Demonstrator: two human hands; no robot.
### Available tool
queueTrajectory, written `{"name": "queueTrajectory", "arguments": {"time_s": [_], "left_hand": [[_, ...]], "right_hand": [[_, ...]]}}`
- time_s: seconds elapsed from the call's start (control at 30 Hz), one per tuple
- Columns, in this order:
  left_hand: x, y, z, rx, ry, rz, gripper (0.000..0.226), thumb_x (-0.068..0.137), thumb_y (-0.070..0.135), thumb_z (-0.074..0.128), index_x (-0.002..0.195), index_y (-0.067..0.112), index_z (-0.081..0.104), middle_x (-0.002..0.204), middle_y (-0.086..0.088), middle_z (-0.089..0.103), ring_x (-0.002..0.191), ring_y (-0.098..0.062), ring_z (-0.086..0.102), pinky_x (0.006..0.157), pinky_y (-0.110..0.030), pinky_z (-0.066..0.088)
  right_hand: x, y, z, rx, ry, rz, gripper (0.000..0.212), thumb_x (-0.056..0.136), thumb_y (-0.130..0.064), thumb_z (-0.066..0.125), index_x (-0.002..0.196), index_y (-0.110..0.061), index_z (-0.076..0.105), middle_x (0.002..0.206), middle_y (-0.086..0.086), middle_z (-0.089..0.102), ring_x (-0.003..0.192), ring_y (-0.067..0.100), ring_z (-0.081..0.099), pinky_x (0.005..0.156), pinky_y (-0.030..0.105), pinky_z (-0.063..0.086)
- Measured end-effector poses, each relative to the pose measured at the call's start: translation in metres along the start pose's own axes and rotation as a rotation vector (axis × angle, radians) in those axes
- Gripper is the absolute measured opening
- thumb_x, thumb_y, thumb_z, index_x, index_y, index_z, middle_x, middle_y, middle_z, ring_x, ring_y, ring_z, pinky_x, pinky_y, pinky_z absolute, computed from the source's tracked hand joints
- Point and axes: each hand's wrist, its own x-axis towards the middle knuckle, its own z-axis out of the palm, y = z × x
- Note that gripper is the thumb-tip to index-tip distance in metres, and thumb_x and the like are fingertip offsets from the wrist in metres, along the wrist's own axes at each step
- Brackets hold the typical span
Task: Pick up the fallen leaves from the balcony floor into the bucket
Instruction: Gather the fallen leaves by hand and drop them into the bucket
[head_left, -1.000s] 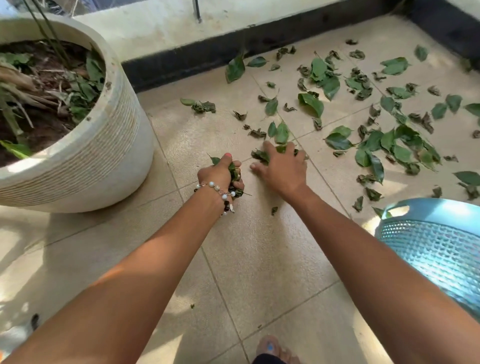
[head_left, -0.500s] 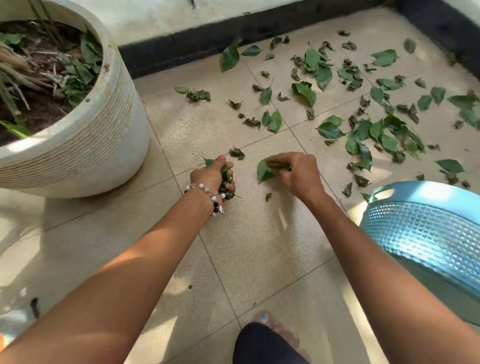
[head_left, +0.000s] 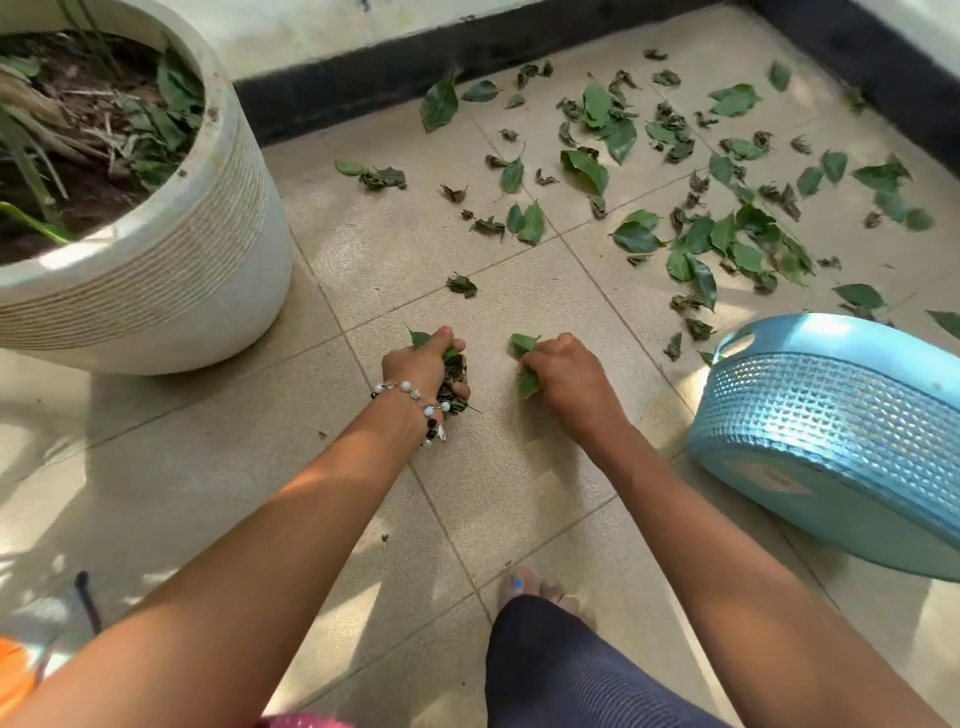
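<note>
My left hand, with a bead bracelet on the wrist, grips a bunch of green and dried leaves low over the tiled floor. My right hand is curled round a few green leaves beside it. A light blue bucket lies tilted on the floor to the right of my right arm. Many fallen leaves are scattered over the tiles beyond my hands, mostly toward the far right. One small dried leaf lies just ahead of my left hand.
A large white ribbed planter with soil and leaves stands at the left. A black skirting strip runs along the far wall and right side. My bare foot and dark-clad knee are at the bottom centre.
My right hand scooped leaves off the floor, closed round them and drew back toward me. The left hand kept its bunch. The view tilted down and the bucket came closer into frame.
</note>
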Motion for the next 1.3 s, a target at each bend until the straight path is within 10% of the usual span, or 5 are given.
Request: {"name": "queueTrajectory", "arguments": {"time_s": [0.13, 0.27, 0.63, 0.93, 1.3], "left_hand": [[-0.005, -0.001, 0.001, 0.011, -0.015, 0.032, 0.025, 0.091, 0.023, 0.067, 0.082, 0.000, 0.068, 0.073, -0.013, 0.061, 0.047, -0.020, 0.051, 0.036, -0.019, 0.039], [-0.015, 0.002, 0.008, -0.002, 0.002, 0.009, 0.020, 0.087, 0.022, 0.069, 0.079, 0.004, 0.067, 0.070, -0.013, 0.063, 0.054, -0.024, 0.057, 0.046, -0.025, 0.046], [-0.035, 0.005, 0.017, -0.012, -0.094, -0.037, 0.023, 0.088, 0.030, 0.057, 0.070, 0.015, 0.060, 0.062, -0.002, 0.061, 0.062, -0.018, 0.059, 0.060, -0.025, 0.048], [-0.033, 0.013, 0.008, 0.063, 0.090, 0.046, 0.023, 0.091, 0.018, 0.056, 0.071, 0.007, 0.051, 0.068, -0.011, 0.057, 0.055, -0.023, 0.055, 0.054, -0.031, 0.051], [-0.055, -0.001, 0.022, 0.018, -0.072, -0.005, 0.031, 0.078, 0.037, 0.062, 0.082, 0.010, 0.076, 0.091, -0.014, 0.074, 0.091, -0.033, 0.071, 0.086, -0.048, 0.057]], "right_hand": [[0.006, -0.016, -0.036, 0.930, 0.174, 0.268, 0.017, 0.081, 0.000, 0.071, 0.097, -0.001, 0.073, 0.093, 0.008, 0.074, 0.079, 0.017, 0.068, 0.082, 0.024, 0.056], [0.008, -0.048, -0.060, 1.461, -0.078, 0.289, 0.014, 0.075, 0.014, 0.068, 0.089, 0.013, 0.065, 0.084, 0.016, 0.071, 0.075, 0.026, 0.067, 0.069, 0.026, 0.059], [-0.006, -0.094, -0.057, 0.311, -0.148, 0.127, 0.042, 0.084, -0.008, 0.063, 0.120, -0.009, 0.039, 0.094, 0.010, 0.053, 0.079, 0.021, 0.056, 0.058, 0.026, 0.048], [-0.005, -0.075, -0.079, 1.095, -0.221, 0.214, 0.024, 0.097, 0.007, 0.042, 0.116, 0.007, 0.057, 0.099, 0.019, 0.066, 0.082, 0.023, 0.064, 0.077, 0.030, 0.059], [-0.025, -0.073, -0.056, 0.597, 0.116, 0.263, 0.016, 0.077, -0.005, 0.076, 0.084, -0.007, 0.062, 0.069, -0.002, 0.063, 0.061, 0.016, 0.064, 0.056, 0.027, 0.052]]}}
